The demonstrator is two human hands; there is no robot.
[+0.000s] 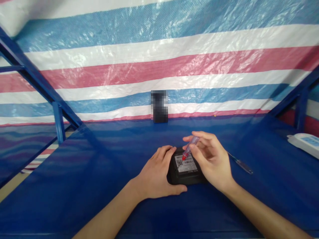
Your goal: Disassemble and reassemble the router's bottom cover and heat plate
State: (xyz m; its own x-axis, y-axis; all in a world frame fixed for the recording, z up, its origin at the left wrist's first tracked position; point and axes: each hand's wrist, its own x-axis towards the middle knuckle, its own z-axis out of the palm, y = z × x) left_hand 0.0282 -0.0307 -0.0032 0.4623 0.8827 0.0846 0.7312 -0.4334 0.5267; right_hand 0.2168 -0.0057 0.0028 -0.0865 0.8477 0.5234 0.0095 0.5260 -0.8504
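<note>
A black box-like device (pixel 185 179) with a white printed label (pixel 187 164) lies flat on the blue tabletop. My left hand (pixel 158 176) grips its left side, thumb along the near edge and fingers at the far edge. In my right hand (pixel 211 159) is a screwdriver (pixel 191 146) with a clear purple handle and red collar, pinched between thumb and fingers. It tilts down to the left, its tip at the left part of the device's top face. Whether the tip sits in a screw is too small to tell. My right hand hides the device's right side.
A second screwdriver (pixel 244 166) with a clear handle lies right of my right hand. Farther right is a white power strip-like object (pixel 305 143). A dark pixelated object (pixel 160 108) stands at the back against the striped sheet (pixel 159 63). Blue metal bars (pixel 58 121) flank the table.
</note>
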